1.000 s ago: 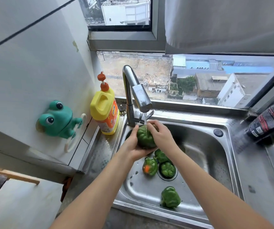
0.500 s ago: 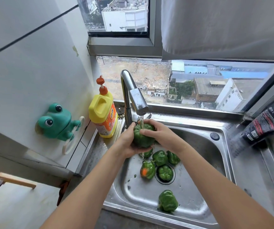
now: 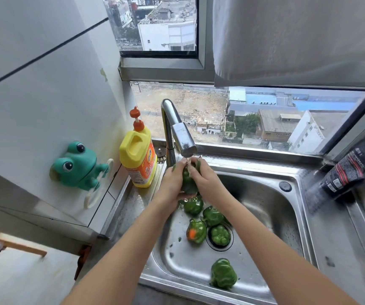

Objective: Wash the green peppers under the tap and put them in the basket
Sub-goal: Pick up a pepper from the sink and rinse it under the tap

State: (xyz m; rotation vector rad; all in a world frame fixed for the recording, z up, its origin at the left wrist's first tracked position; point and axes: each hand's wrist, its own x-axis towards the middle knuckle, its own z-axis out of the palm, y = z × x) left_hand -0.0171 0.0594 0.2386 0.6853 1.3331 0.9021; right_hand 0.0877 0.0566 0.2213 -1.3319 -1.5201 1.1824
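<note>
While water runs from the steel tap (image 3: pixel 181 137), I hold one green pepper (image 3: pixel 188 182) right under the spout, over the sink.

My left hand (image 3: pixel 172 183) cups its side and my right hand (image 3: pixel 205 179) wraps the other, fingers of both curled tight on its glossy skin. Four of the five loose peppers cluster in the wet stainless-steel sink (image 3: pixel 265 194), including an orange-patched pepper (image 3: pixel 197 231) and a drain pepper (image 3: pixel 220 235); a front pepper (image 3: pixel 223 274) lies apart. A yellow detergent bottle (image 3: pixel 138 159) stands left of the tap, its orange label too small to read. A green frog holder (image 3: pixel 78 166) clings to the white wall. A black pouch (image 3: pixel 348 170), print unreadable, lies right, beneath the window (image 3: pixel 243 115).
</note>
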